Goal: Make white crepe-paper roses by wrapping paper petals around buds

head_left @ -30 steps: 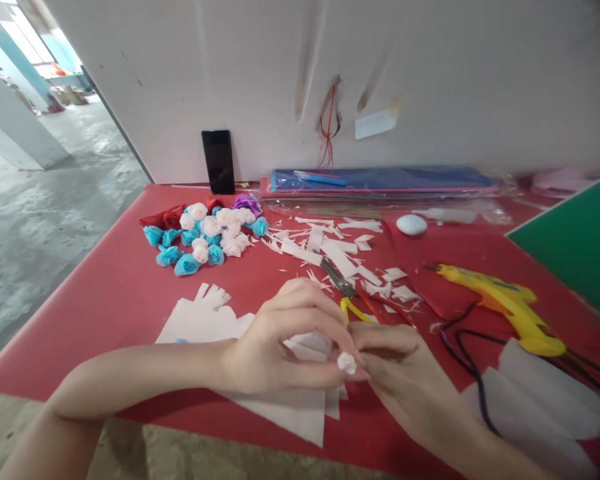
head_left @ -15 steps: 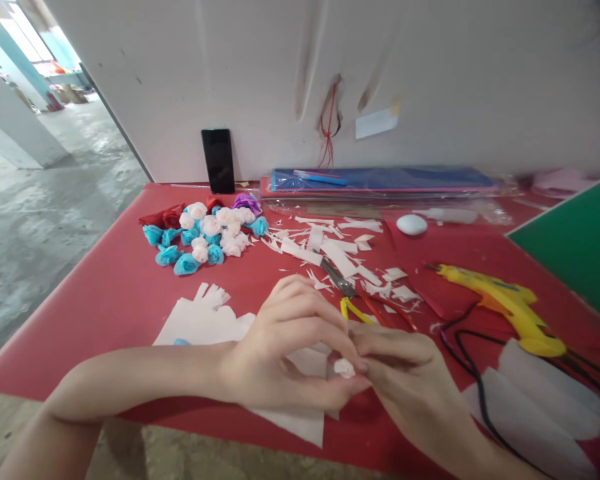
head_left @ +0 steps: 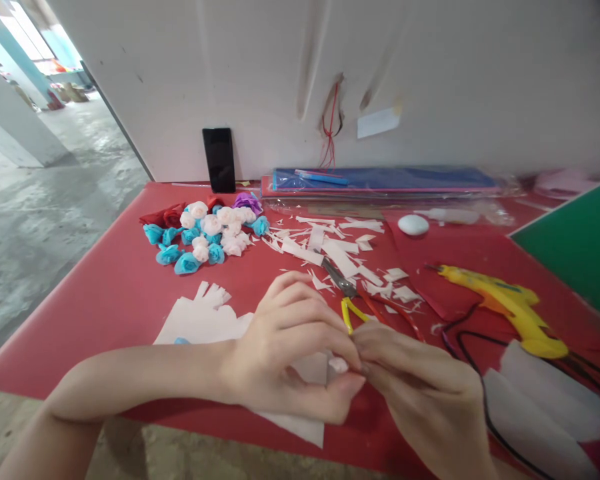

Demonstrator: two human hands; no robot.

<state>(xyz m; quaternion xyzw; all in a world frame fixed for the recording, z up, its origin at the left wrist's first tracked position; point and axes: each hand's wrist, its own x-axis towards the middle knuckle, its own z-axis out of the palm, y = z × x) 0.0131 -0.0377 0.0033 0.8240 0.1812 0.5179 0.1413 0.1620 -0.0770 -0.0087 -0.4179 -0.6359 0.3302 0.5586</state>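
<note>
A small white paper rosebud (head_left: pixel 338 365) shows between my hands near the table's front edge. My left hand (head_left: pixel 300 353) curls around it, its fingertips near the bud's right side and the thumb a little apart below. My right hand (head_left: pixel 425 383) meets those fingertips, its thumb and fingers pinched together on the bud's base, which they mostly cover. White paper sheets (head_left: pixel 195 320) lie under and beside my left hand. Just beyond my fingers rest pliers or cutters with red handles (head_left: pixel 340 277) and a yellow-handled tool (head_left: pixel 349 317).
Blue, white, red and purple paper flowers (head_left: pixel 200 233) cluster at the back left. White paper scraps (head_left: pixel 337 257) are strewn mid-table. On the right are a yellow glue gun (head_left: pixel 510 307) with a black cord, a white egg-shaped object (head_left: pixel 413 225) and pale petal-shaped sheets (head_left: pixel 550 393). A phone (head_left: pixel 219 160) leans on the wall.
My right hand has turned and shifted slightly, its knuckles higher. The rosebud has tilted and moved a little left and up, and my left thumb has come away from it.
</note>
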